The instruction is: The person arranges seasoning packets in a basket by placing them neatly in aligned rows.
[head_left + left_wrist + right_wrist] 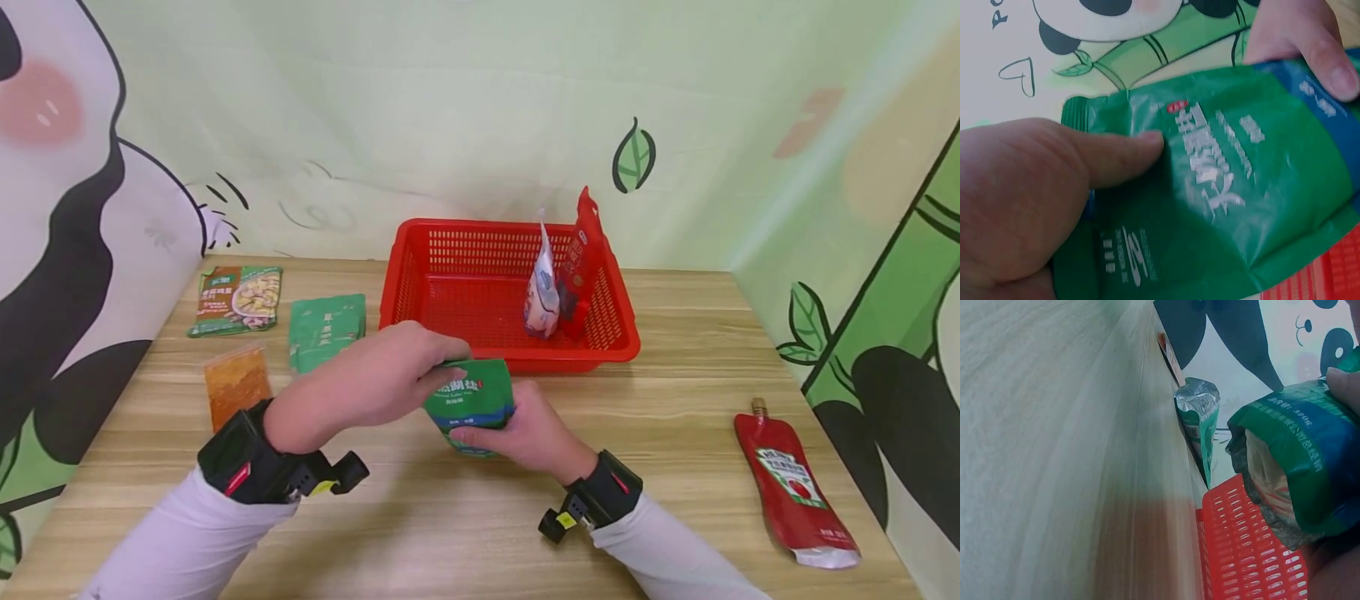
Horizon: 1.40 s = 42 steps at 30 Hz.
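Note:
Both hands hold a green salt bag [468, 396] in front of the basket, above the table. At its top edge, my left hand [375, 375] pinches the bag, with the thumb flat on the printed face [1210, 169] in the left wrist view. My right hand [536, 429] grips the lower part by the blue band, thumb in front. The bag's folded bottom [1272, 475] shows in the right wrist view. Behind the bag stands a red plastic basket [517, 365]; inside, at its right, are a white pouch [542, 296] and a red pouch [581, 275], both upright.
Left of the basket lie a brown-and-green seasoning packet [236, 300], a flat green packet [326, 329] and an orange packet [236, 383], partly behind the left arm. A red Heinz ketchup pouch [795, 487] lies at the right. A printed cloth backdrop [337, 125] borders the table.

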Each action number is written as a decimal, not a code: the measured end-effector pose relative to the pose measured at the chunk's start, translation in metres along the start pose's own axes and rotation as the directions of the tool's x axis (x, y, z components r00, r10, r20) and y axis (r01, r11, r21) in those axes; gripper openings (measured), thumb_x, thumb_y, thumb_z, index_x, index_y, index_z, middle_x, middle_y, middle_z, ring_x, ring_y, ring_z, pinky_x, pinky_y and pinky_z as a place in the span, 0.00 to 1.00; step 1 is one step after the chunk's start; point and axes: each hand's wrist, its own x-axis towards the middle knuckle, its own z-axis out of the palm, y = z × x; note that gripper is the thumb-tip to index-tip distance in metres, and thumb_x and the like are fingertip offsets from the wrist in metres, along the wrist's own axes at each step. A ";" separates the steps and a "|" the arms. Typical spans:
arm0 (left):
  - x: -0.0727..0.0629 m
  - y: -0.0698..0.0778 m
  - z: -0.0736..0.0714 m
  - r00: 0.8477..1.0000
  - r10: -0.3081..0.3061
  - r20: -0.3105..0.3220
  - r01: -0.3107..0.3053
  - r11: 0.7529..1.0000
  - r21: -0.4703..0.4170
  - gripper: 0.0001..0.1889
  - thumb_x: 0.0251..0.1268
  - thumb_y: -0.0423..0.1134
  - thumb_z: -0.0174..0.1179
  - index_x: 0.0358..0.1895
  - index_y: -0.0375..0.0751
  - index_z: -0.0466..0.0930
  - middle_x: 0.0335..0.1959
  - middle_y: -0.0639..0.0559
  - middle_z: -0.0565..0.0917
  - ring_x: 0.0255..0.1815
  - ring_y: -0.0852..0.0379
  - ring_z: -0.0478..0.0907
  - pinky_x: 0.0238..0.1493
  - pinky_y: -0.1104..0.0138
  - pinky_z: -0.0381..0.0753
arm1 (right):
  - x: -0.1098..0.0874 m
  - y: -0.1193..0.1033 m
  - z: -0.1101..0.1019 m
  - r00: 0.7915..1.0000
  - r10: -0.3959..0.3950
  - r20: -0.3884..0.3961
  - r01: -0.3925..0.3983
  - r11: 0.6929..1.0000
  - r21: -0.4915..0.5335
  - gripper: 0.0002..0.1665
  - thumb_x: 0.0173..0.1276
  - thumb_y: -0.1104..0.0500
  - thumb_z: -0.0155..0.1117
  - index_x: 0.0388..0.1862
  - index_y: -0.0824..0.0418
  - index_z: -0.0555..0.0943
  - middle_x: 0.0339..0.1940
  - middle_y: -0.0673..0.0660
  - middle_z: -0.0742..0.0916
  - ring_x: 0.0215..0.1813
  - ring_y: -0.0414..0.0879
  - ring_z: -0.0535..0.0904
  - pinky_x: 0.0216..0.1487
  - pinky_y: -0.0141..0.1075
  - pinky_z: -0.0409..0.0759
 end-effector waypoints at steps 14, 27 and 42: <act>-0.009 -0.003 0.032 0.730 0.015 -0.683 -0.052 0.998 -0.033 0.25 0.61 0.33 0.72 0.62 0.38 0.78 0.66 0.47 0.82 0.63 0.48 0.82 0.57 0.54 0.86 | 0.003 -0.003 -0.009 0.969 0.016 -0.246 0.002 0.997 0.073 0.35 0.64 0.58 0.77 0.68 0.45 0.75 0.63 0.49 0.87 0.63 0.47 0.84 0.66 0.47 0.81; 0.011 0.011 0.086 0.613 0.161 -0.773 0.039 0.972 0.233 0.24 0.64 0.39 0.68 0.61 0.32 0.78 0.55 0.38 0.83 0.56 0.46 0.82 0.57 0.57 0.86 | 0.013 -0.023 -0.005 0.830 0.050 -0.556 0.019 0.993 0.119 0.25 0.61 0.60 0.79 0.58 0.57 0.83 0.51 0.57 0.91 0.50 0.46 0.89 0.51 0.41 0.88; 0.029 0.029 0.091 0.785 -0.286 -0.550 0.277 0.956 -0.102 0.49 0.65 0.66 0.62 0.73 0.26 0.63 0.55 0.38 0.83 0.46 0.47 0.87 0.46 0.59 0.89 | 0.016 -0.028 0.006 0.799 -0.109 -0.592 0.170 0.984 0.047 0.26 0.62 0.68 0.75 0.61 0.61 0.82 0.55 0.60 0.90 0.54 0.45 0.89 0.58 0.38 0.85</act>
